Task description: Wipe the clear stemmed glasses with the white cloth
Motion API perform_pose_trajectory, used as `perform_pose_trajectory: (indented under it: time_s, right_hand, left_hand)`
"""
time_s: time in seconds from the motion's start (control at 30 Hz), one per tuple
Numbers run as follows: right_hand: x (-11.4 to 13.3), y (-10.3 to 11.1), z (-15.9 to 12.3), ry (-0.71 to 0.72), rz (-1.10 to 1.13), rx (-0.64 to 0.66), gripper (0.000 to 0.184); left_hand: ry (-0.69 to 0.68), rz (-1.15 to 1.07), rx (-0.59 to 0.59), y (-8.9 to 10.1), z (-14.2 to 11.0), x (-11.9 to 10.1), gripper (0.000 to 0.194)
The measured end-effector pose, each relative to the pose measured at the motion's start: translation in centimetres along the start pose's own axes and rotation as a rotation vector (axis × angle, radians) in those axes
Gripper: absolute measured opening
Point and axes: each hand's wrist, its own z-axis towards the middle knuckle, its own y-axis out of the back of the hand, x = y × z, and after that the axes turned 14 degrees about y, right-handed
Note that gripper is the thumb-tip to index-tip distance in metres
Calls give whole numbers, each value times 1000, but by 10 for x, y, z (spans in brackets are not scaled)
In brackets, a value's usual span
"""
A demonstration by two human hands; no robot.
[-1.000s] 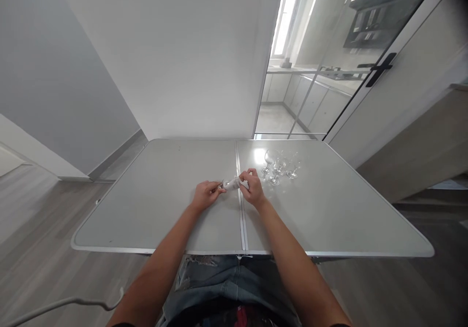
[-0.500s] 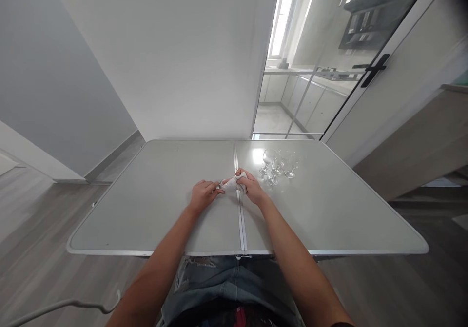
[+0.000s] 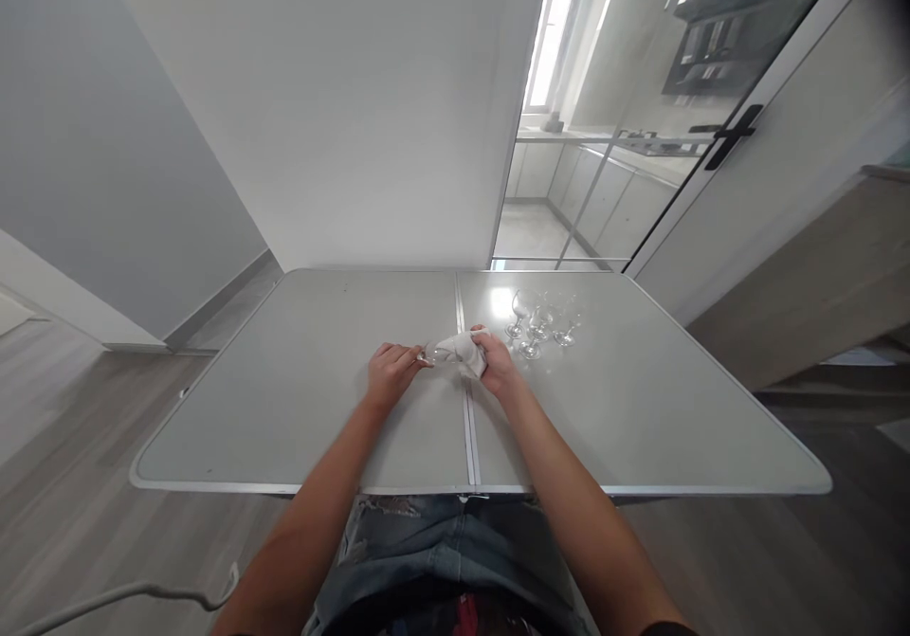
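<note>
My left hand (image 3: 393,372) pinches the foot end of a clear stemmed glass (image 3: 430,354), which lies sideways above the table. My right hand (image 3: 496,361) grips a white cloth (image 3: 465,350) at the bowl end of that glass. The cloth covers much of the bowl, so I cannot tell how much of it is inside. Both hands are close together over the metal seam in the middle of the table. Just beyond my right hand, several clear stemmed glasses (image 3: 530,350) stand upright in a cluster.
The pale folding table (image 3: 284,418) has a metal rim and a centre seam (image 3: 469,437). A white wall (image 3: 355,143) rises behind it. At the right is a glass-paned door with a black handle (image 3: 734,137). A grey cable (image 3: 142,590) shows at lower left.
My right hand has turned and shifted slightly right, and more of the white cloth now shows around the bowl. My left hand has moved a little left, still on the glass's foot end.
</note>
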Motion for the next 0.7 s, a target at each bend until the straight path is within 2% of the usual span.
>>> perform_pose_trajectory:
  time_s: [0.13,0.23,0.3,0.37,0.5,0.6,0.7]
  right_hand:
    - [1,4,6,52,66,-86,26]
    - [2,4,7,266,37,-255,26]
    - [3,-1,3,370,14,-336,27]
    - [5,-10,-4,354,29,-242,26]
    - [8,-30,-22,151,166,141,26]
    - [7,-36,-26,23,245,228,25]
    - [5,-33,-24,-55,273,264,27]
  left_hand:
    - [51,-28,-14,-3,-2,0,22]
    - [134,-48,-46,-4,-3,-2,26]
    - [198,-77,-23,-4,-2,-4,31]
    - [244,-141,75,-3,-1,-8,34]
    - [274,-390,424,4,1,-19,40]
    - [306,-607,632,9,3,-28,49]
    - [371,-717,680,8,3,-32,52]
